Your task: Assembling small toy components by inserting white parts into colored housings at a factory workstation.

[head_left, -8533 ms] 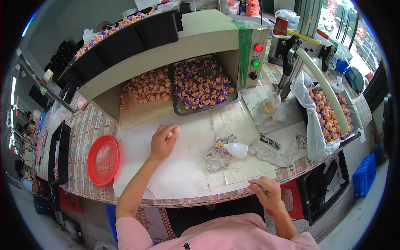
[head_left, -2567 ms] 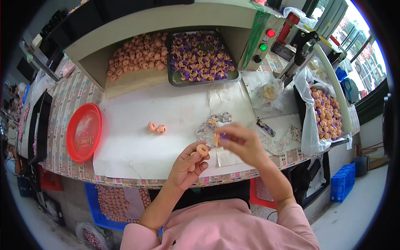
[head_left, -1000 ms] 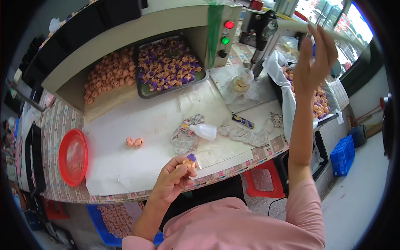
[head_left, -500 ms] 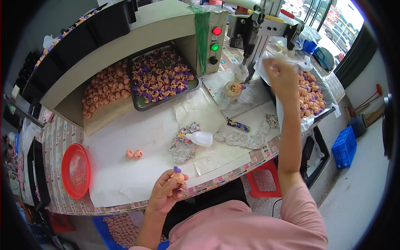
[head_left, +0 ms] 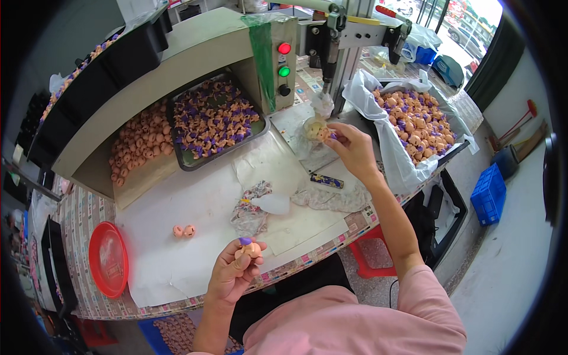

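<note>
Near the table's front edge, my left hand (head_left: 232, 275) pinches a small peach toy figure (head_left: 251, 251) with a purple top between thumb and fingers. My right hand (head_left: 354, 151) reaches under the press to its round clear holder (head_left: 313, 126). There its thumb and fingertips close on another peach and purple toy figure (head_left: 325, 135), partly hidden by the fingers. Above the holder hangs the press's plastic-wrapped tip (head_left: 322, 105). Two round peach toy heads (head_left: 184, 231) lie together on the white paper (head_left: 171, 260) to the left of my left hand.
A black tray (head_left: 192, 165) of peach and purple parts lies beside a heap of toy heads (head_left: 139, 142) under the beige machine housing. At the right stands a lined tray (head_left: 414, 171) of figures. A squeeze bottle (head_left: 273, 204), a dark tube (head_left: 326, 181) and a red basin (head_left: 109, 260) sit on the table.
My right hand has come down and left from over the lined tray to the holder under the press, where it grips a figure. My left hand keeps its figure. The view has shifted slightly.
</note>
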`<state>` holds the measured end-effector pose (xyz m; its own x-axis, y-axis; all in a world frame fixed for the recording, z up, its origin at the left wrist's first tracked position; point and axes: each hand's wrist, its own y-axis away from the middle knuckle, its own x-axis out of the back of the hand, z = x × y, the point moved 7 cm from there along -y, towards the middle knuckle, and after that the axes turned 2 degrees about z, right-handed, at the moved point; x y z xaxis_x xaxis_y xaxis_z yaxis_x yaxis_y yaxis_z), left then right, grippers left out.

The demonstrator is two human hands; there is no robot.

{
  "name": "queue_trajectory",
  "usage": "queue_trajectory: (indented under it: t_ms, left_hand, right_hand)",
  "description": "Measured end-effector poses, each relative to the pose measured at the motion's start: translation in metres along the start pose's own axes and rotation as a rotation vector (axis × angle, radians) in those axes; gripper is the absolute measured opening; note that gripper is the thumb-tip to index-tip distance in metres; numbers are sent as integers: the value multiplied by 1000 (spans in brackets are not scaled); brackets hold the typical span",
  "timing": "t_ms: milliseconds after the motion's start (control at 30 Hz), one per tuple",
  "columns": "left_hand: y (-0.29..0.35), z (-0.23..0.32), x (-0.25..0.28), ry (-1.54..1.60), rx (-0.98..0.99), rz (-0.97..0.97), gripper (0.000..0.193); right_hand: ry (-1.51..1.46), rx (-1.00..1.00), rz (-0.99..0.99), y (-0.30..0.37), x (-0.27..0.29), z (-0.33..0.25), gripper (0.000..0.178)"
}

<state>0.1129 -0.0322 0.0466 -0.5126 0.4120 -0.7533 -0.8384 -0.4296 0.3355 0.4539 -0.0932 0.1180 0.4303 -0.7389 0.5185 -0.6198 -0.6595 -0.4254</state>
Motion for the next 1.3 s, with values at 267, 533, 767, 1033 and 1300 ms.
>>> queue_trajectory:
  t_ms: [267,533,767,1033,1300]
  left_hand:
    - [-18,34,-33,-146,-127,31,30]
    - [-84,49,-102,-381,-102,40,28]
    - [-202,29,-135,-588,-80,23,29]
    - [-290,11,-149,-968,-640,146,25]
    - [-272,3,-175,-1122,-905,99,26]
  right_hand:
    - [435,25,437,9,176,5,28]
    - [709,146,383,21,237,30,28]
    - [319,132,215,36,176,-39,19]
    - [183,328,-199,56,123,-87,15]
    - [162,419,-248,27,117,-101,14]
